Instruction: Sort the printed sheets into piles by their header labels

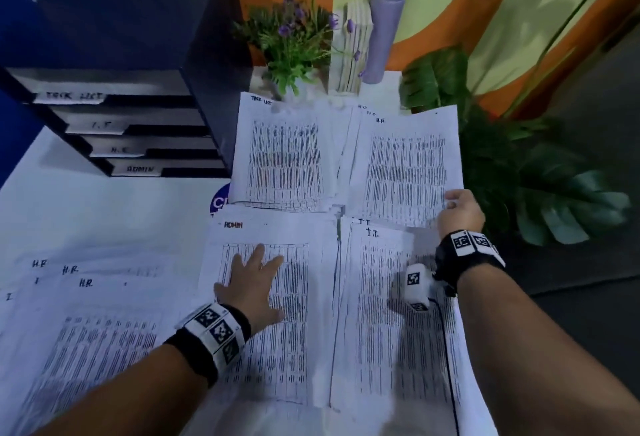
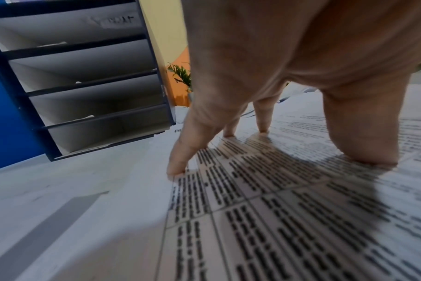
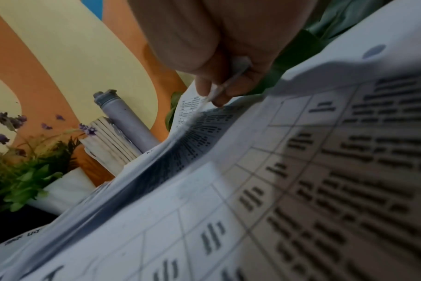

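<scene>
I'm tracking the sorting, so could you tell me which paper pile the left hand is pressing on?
The ADMIN pile, front middle: the left hand lies flat on it.

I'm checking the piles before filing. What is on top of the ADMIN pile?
The left hand lies flat on the ADMIN pile, fingers spread on the top sheet's table. How many sheets lie underneath cannot be seen; the top sheet covers them.

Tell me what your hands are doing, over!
Left hand flat on the white ADMIN-headed pile. Right hand pinching the corner of the white H.R.-headed sheet. Nothing blocking the piles.
</scene>
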A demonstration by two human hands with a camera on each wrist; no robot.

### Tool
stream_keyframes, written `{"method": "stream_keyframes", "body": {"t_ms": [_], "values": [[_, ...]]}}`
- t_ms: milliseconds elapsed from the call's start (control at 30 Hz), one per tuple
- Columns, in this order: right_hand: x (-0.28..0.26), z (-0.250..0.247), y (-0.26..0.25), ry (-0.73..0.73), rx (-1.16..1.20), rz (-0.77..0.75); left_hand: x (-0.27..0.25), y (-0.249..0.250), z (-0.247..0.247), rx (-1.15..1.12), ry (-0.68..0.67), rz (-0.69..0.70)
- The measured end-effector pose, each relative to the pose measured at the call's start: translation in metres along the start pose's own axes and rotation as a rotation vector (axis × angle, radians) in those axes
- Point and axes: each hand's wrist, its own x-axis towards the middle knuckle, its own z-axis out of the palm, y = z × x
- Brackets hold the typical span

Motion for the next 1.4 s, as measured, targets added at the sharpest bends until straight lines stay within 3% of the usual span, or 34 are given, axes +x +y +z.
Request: {"method": "stream_keyframes", "body": {"t_ms": [200,333,467,800,900,1067,1300,1400], "values": [[-0.013,0.008,-0.005,0.021,-0.250,-0.095,-0.001,-0.007,0.001,-0.064,0.063,0.034],[-0.048,0.020,-0.025,-0.038,-0.229,-0.176,-0.010,-0.028,-0.003,-0.143,0.262,0.070],[-0.110,0.053,-0.042,-0.205,-0.132,-0.350,-0.031,-0.073,-0.010,-0.313,0.365,0.036],[-0.306,0.125,-0.094,-0.779,-0.119,-0.641,-0.099,-0.257,-0.007,-0.343,0.360,-0.513],[-0.343,0.143,-0.102,-0.884,-0.281,-0.612,-0.116,-0.289,-0.001,-0.315,0.330,-0.570],[-0.371,0.172,-0.107,-0.898,-0.421,-0.496,-0.129,-0.307,0.009,-0.353,0.303,-0.541],[-0.391,0.189,-0.120,-0.897,-0.259,-0.330,-0.119,-0.319,0.009,-0.784,0.433,-0.415],[-0.390,0.190,-0.123,-0.836,-0.178,-0.279,-0.115,-0.315,0.007,-0.796,0.464,-0.352]]}}
